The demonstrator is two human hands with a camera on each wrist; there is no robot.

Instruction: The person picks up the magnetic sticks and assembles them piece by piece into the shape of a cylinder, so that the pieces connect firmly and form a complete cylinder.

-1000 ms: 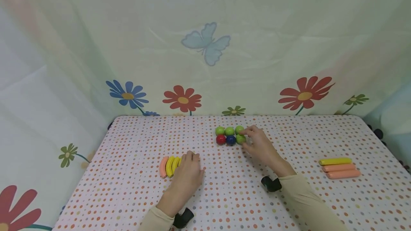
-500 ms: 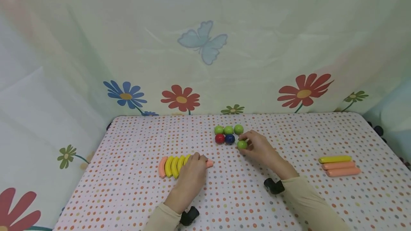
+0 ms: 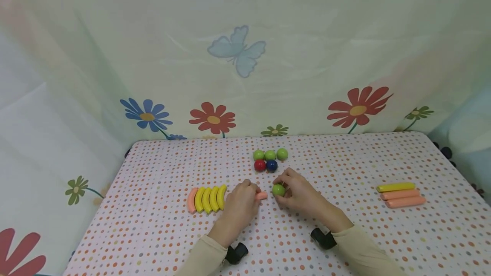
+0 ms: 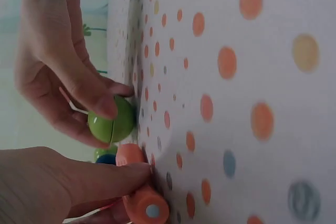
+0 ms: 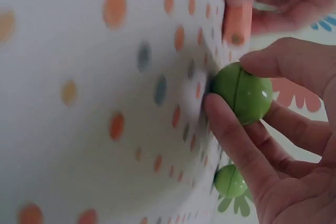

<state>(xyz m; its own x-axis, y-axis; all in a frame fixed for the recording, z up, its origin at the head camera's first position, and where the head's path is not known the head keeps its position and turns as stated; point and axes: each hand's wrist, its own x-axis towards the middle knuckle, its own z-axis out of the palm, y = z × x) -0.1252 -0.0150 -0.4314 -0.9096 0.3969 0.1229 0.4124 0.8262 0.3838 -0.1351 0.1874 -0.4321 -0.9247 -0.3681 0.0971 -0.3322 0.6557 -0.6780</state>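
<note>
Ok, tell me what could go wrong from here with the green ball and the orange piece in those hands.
The green ball, pinched by the right hand, is round, so it might roll off if that grip loosens. The left hand, holding the orange piece, is close beside the yellow curved pieces and could nudge them. The green ball and orange piece are near each other, so they might bump.

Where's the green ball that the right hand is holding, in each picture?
Head: the green ball is below the middle, slightly right.
Left wrist: green ball left of middle, slightly low.
Right wrist: green ball right of middle, about halfway up.
Shared landmark: the orange stick in the left hand, near the ball.
</note>
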